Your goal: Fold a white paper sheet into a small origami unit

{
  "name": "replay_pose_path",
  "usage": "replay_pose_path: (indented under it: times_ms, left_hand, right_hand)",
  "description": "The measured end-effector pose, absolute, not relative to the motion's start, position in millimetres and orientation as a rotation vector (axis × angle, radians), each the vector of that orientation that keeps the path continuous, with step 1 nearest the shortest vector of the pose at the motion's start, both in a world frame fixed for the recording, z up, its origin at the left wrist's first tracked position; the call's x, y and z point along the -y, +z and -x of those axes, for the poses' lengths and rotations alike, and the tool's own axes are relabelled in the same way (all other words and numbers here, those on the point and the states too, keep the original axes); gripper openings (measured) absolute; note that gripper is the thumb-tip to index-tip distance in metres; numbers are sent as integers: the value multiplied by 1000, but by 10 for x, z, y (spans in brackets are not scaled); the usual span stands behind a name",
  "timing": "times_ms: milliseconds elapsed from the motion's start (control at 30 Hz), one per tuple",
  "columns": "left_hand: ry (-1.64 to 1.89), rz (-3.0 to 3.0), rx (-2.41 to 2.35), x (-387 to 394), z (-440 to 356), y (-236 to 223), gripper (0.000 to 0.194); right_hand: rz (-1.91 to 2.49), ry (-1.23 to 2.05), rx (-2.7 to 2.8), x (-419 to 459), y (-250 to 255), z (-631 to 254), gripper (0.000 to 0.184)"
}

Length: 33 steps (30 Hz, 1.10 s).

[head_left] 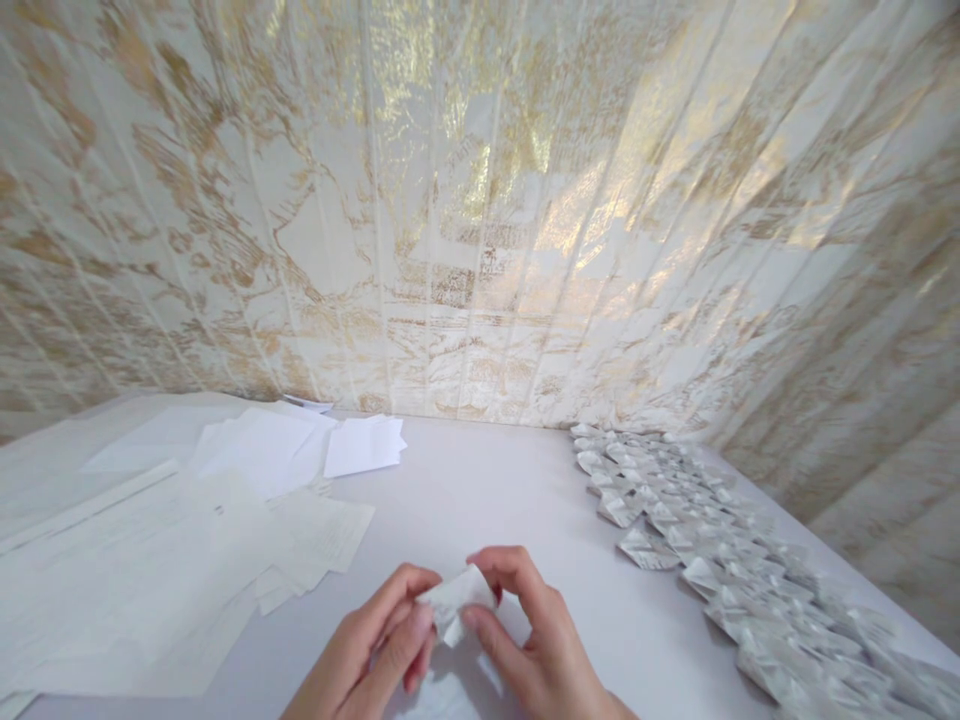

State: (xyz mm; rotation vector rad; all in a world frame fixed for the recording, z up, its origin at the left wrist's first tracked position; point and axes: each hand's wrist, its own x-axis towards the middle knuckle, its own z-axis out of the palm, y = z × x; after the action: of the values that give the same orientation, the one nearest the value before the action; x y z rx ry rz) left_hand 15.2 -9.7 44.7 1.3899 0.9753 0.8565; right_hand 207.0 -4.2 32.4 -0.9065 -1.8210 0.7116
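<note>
A small folded piece of paper (454,600) is held between both hands just above the white table, low in the middle of the view. My left hand (386,640) pinches its left side with thumb and fingers. On the opposite side, my right hand (529,625) grips the paper, thumb in front and forefinger curled over the top corner. The fold's underside and some fingertips are hidden. Beneath the hands, a shadow falls on the tabletop (480,480).
Large printed sheets (135,590) spread over the left of the table, with smaller cut pieces (322,535) beside them. Behind lie blank white papers (364,447). Rows of many folded paper pieces (720,540) run along the right side. A patterned gold-and-white wall (450,250) borders the back.
</note>
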Motion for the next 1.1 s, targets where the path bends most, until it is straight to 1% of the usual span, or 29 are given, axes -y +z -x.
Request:
replay_pose_path:
  times_ms: [33, 67, 133, 233, 333, 400, 467, 567, 733, 867, 967, 1100]
  left_hand:
    - [878, -1331, -955, 85, -154, 422, 58]
    - [884, -1266, -932, 73, -158, 391, 61]
    - [854, -1144, -870, 49, -176, 318, 67]
    - [827, -966, -719, 22, -206, 230, 69]
    - [841, -920, -620, -1, -207, 200, 58]
    - [868, -993, -636, -18, -188, 205, 47]
    - [899, -1071, -697, -34, -164, 221, 40]
    - [922, -1149, -822, -39, -141, 258, 43]
    - [895, -1301, -964, 13, -131, 312, 50]
    - [875, -1438, -1006, 39, -113, 306, 47]
    - [881, -1492, -999, 41, -101, 287, 45]
    - [882, -1475, -978, 48, -108, 252, 43]
  right_hand:
    - [868, 656, 1836, 34, 347, -2077, 18]
    - [826, 599, 1859, 27, 370, -2082, 15]
    - [752, 497, 1917, 18, 407, -2086, 15]
    - [745, 418, 1997, 20, 420, -2079, 16]
    - [768, 419, 2025, 25, 413, -2074, 20]
    - [774, 426, 2032, 28, 423, -2080, 23]
    - [777, 443, 2034, 32, 444, -2090, 27]
    - [778, 500, 2011, 38, 464, -2097, 29]
    - [800, 562, 2014, 40, 422, -2058, 14]
    - [894, 595, 1980, 46, 381, -2020, 19]
    - [950, 640, 1956, 50, 361, -2005, 17]
    - [881, 693, 1954, 47, 348, -1991, 15]
